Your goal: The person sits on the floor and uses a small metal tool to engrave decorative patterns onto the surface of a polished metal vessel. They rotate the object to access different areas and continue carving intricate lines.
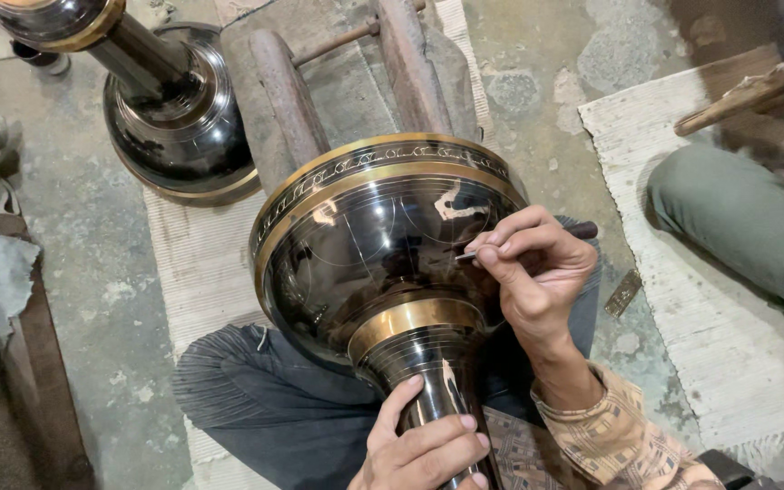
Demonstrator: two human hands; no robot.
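Black polished metal with brass bands is filling the middle of the view: a large vase (383, 245) is lying tilted across the person's lap, its wide bowl pointing away toward a wooden stand (347, 82) and its narrow neck pointing back toward the body. The left hand (424, 445) is wrapping its fingers closed around the neck at the bottom of the view, gripping it. The right hand (533, 268) is pinching a thin engraving tool (524, 243) between thumb and fingers, closed on it, and the tool's tip is touching the dark bowl just below the engraved brass rim, beside a small scratched pale mark. A patterned sleeve is covering the right forearm, and dark trousers are showing under the vase. A second black vase (165, 100) of the same kind is lying on the floor at the upper left, well apart from the hands, on a pale woven mat (197, 263). Another person's knee (741, 222) in grey-green cloth is resting on a second mat at the right, near a wooden piece (737, 98). A small flat metal strip (623, 292) is lying on the stone floor between the two people.
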